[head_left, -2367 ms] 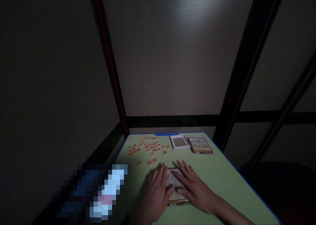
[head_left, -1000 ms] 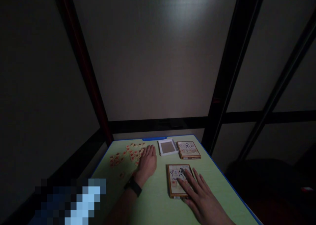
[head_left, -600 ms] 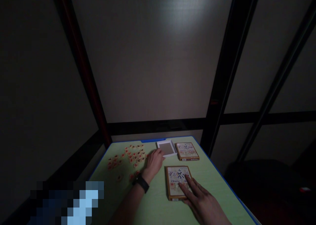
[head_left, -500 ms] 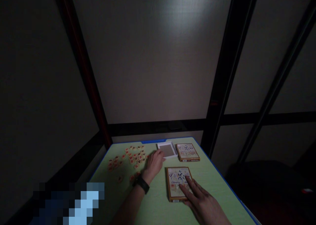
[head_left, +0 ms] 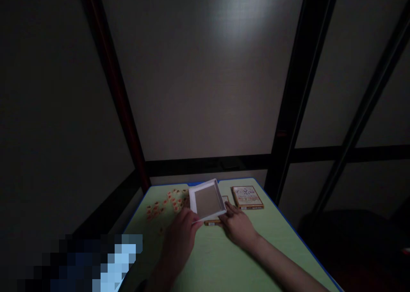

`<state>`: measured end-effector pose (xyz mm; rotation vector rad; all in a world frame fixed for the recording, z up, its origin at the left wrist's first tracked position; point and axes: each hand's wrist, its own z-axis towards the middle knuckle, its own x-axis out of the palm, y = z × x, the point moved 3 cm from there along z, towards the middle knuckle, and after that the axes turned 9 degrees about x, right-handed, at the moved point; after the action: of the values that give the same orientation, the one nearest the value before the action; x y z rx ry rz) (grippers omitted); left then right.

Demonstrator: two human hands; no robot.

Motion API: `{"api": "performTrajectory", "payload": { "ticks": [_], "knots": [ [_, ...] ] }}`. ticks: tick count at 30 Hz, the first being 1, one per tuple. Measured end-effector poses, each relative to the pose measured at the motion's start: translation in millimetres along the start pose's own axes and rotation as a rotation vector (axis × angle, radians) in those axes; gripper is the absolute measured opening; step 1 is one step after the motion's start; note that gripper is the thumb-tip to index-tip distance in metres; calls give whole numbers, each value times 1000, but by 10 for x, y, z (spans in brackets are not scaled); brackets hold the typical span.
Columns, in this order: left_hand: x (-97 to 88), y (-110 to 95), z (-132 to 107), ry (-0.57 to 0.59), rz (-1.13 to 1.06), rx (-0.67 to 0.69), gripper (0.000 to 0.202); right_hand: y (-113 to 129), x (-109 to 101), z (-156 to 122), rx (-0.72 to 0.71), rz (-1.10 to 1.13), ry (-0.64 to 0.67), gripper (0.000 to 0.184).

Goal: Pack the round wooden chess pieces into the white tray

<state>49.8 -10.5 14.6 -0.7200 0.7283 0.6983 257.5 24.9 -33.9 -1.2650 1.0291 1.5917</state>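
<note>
- The person's left hand [head_left: 181, 236] pinches the near left corner of a shallow white cardboard tray with a grey-brown floor [head_left: 206, 200], thumb on the rim and fingers underneath.
- The tray is lifted off the green table with a blue edge [head_left: 224, 262] and tilted, its open side turned toward the camera.
- The right hand [head_left: 237, 225] has its fingertips at the tray's near right corner; whether they grip the rim or only touch it cannot be told.
- Under the raised tray lies a flat printed box with a brown-orange border [head_left: 214, 220], mostly hidden; only its near edge and a corner show between the two hands.
- A second flat printed box with the same brown border [head_left: 247, 197] lies flat on the table just right of the tray, near the far edge, apart from both hands.
- A scatter of small round pale pieces with red marks [head_left: 163, 204] lies on the table left of the tray, beyond the left hand and not touched by it.
- A dark frame of posts and bars [head_left: 288, 112] stands behind the table against a dim grey wall.
- A blurred, pixelated patch fills the lower left corner.
</note>
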Motion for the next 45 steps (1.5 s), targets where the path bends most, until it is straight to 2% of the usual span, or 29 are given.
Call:
{"api": "performTrajectory", "payload": {
  "ticks": [3, 6, 9, 11, 14, 16, 20, 22, 24, 26, 28, 31, 34, 37, 40, 45],
  "knots": [
    [51, 3, -392, 61, -24, 63, 19, -43, -62, 317, 30, -34, 11, 45],
    [205, 27, -705, 105, -20, 79, 19, -137, -99, 508, 58, -47, -6, 43],
    [393, 25, -865, 178, -9, 102, 16, -223, -91, 554, 67, -44, 7, 45],
    [497, 16, -884, 212, 4, 103, 17, -299, -83, 514, 138, -42, -12, 50],
    [609, -27, -818, 263, 27, 122, 17, -478, -84, 374, 357, -81, -72, 59],
    [665, -89, -747, 316, 51, 139, 17, -613, -82, 256, 451, -118, -67, 59],
    [734, -275, -618, 431, 93, 160, 18, -835, -93, 27, 468, -134, -10, 54],
    [730, -344, -553, 468, 106, 160, 16, -874, -115, -95, 456, -139, -31, 52],
    [680, -348, -448, 441, 105, 135, 21, -822, -127, -234, 407, -117, -94, 51],
    [598, -268, -278, 334, 112, 85, 30, -670, -106, -386, 274, -19, -154, 50],
    [543, -117, -60, 233, 184, 30, 34, -460, -42, -537, 76, 127, -142, 48],
    [622, 134, 255, 201, 296, 45, 42, -213, 63, -705, -86, 209, -92, 52],
    [840, 352, 427, 271, 309, 9, 50, -132, 122, -761, -112, 195, -65, 56],
    [998, 495, 473, 322, 297, -35, 52, -143, 147, -761, -127, 179, -48, 55],
    [999, 636, 479, 310, 318, -85, 50, -166, 175, -758, -160, 179, -48, 55],
    [877, 878, 500, 267, 380, -118, 48, -181, 234, -752, -171, 171, -31, 53]
  ]
}}
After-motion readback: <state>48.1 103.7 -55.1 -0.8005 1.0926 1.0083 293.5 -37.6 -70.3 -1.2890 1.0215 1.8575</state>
